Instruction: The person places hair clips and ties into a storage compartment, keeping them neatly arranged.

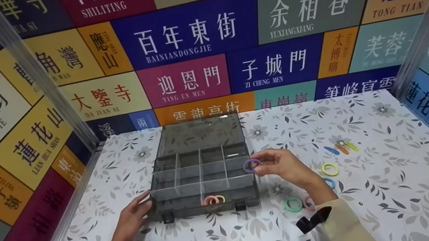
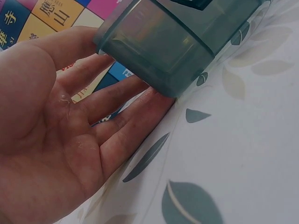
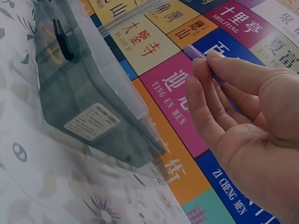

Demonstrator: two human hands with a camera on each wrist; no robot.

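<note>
A dark, see-through compartment box (image 1: 188, 212) stands on the table with its lid (image 1: 202, 135) tipped back. Beside the box's left wall is my left hand (image 1: 130, 222); its fairly straight fingers touch the corner in the left wrist view. Between thumb and fingertips my right hand (image 1: 283, 165) pinches a purple hair tie (image 3: 195, 52), held over the box's right edge. Pink and yellowish hair ties (image 1: 211, 200) lie together in a front compartment. The other compartments show nothing inside.
Right of the box lie a yellow hair tie (image 1: 330, 169), a green one (image 1: 293, 205), and blue and pink ones partly hidden by my right forearm. Beyond them are blue, orange and yellow-green hair clips (image 1: 342, 149). Sign-printed walls (image 1: 189, 35) enclose the table.
</note>
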